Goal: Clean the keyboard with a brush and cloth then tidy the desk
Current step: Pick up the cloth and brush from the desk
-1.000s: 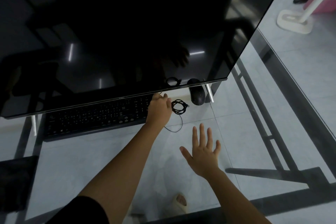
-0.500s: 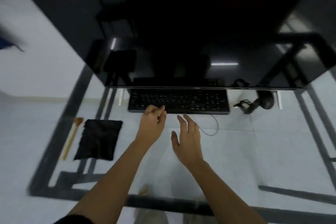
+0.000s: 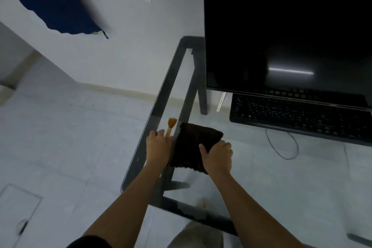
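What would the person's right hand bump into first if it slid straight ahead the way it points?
The black folded cloth: the right hand grips its right edge and points up-left across it. Beyond that only bare glass desk shows, though depth is unclear.

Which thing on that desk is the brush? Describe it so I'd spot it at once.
Start at the big dark monitor; on the glass desk, to its lower left, lies a black cloth. The brush lies just left of it, its handle running under the left hand. It alone is thin and tan, with a tufted tip.
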